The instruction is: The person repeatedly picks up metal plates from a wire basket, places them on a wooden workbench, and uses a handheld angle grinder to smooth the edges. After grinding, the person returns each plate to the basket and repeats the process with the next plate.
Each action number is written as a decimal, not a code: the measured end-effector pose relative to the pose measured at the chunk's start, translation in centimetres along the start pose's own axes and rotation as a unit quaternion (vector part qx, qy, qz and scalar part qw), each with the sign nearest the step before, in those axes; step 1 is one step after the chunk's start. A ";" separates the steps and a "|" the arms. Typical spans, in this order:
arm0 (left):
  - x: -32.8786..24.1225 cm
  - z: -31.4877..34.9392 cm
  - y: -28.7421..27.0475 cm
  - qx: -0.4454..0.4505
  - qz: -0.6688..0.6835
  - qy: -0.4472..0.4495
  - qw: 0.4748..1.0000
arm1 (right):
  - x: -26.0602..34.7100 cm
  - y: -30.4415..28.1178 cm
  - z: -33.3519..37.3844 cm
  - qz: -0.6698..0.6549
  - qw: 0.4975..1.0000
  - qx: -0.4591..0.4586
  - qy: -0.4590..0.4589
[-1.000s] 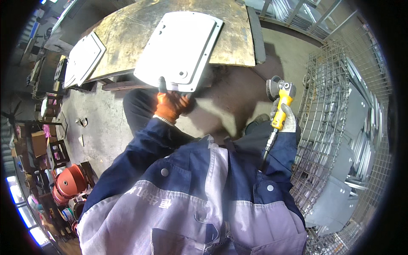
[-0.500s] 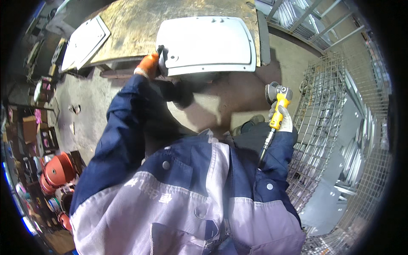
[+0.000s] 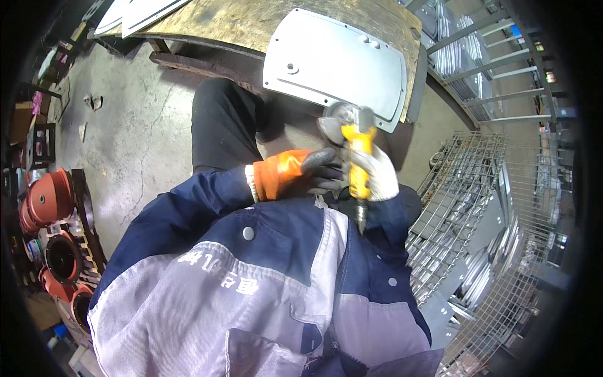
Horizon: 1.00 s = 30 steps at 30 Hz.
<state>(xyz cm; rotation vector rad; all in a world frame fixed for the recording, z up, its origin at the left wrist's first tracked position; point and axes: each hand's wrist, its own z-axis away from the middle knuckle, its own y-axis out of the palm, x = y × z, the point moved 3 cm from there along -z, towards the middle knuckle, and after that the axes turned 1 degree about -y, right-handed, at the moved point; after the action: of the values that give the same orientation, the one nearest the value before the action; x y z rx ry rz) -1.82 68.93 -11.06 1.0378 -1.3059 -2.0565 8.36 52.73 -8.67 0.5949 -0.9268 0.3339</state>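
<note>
My right hand, in a whitish glove, is closed round the yellow body of an angle grinder. A hose fitting comes off the tool's lower end, and its disc head, smeared by motion, is in front of the near edge of a white metal panel. My left hand, in an orange glove with dark fingers, is held before my chest, apart from the panel. Its fingers are stretched toward the grinder and hold nothing visible. The panel has rounded corners, a raised middle and small holes; it lies on a worn wooden table.
More white panels lie at the table's far left. To my right stands a wire mesh basket with metal sheets, and behind it a rack of stacked sheets. Orange-red round housings are at the left, beside a concrete floor.
My left hand has let go of the panel's left corner and come back to my chest. My right hand has brought the grinder inward to the left. The view has turned.
</note>
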 end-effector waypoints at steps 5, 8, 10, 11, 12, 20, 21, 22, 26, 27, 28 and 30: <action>-2.6 2.1 -1.0 -0.134 0.015 0.062 0.989 | 1.3 6.5 -6.0 0.180 0.984 0.001 -0.005; -3.7 3.0 -2.1 -0.175 0.039 0.106 0.978 | 1.3 8.8 -8.1 0.241 0.970 0.018 -0.017; -4.3 3.3 -2.5 -0.196 0.003 0.164 0.967 | 1.0 9.7 -8.7 0.254 0.967 0.010 -0.031; -4.1 3.2 -2.6 -0.205 0.003 0.146 0.968 | 1.0 9.9 -8.9 0.247 0.968 0.010 -0.037; -3.9 3.1 -2.7 -0.213 0.004 0.123 0.969 | 0.9 9.9 -8.8 0.242 0.970 0.000 -0.031; -2.5 -0.3 -2.3 -0.175 0.030 0.066 0.982 | 1.0 5.9 -6.8 0.263 0.962 -0.069 -0.017; -2.3 -0.9 -1.9 -0.160 0.026 0.069 0.984 | 0.8 5.0 -6.4 0.260 0.962 -0.080 -0.019; -2.1 -1.5 -1.4 -0.150 0.021 0.067 0.986 | 0.6 4.2 -6.1 0.248 0.965 -0.083 -0.027; -1.3 -3.3 0.8 -0.117 0.000 0.044 0.992 | -0.7 0.4 -4.6 0.234 0.962 -0.116 -0.080; -1.1 -3.6 1.3 -0.121 -0.003 0.035 0.992 | -0.9 -0.7 -4.0 0.220 0.965 -0.120 -0.076; -0.9 -4.1 2.1 -0.102 -0.005 0.027 0.994 | -1.0 -1.7 -3.5 0.205 0.964 -0.136 -0.097; -1.0 -5.9 3.1 -0.130 -0.130 -0.008 0.983 | -0.9 -3.9 -1.8 0.162 0.972 -0.148 -0.080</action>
<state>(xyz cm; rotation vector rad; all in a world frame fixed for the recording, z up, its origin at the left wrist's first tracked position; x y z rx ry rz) 3.51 65.22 -9.42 1.1206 -0.9138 -2.3550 11.05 50.75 -11.52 0.1951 -1.2063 0.4338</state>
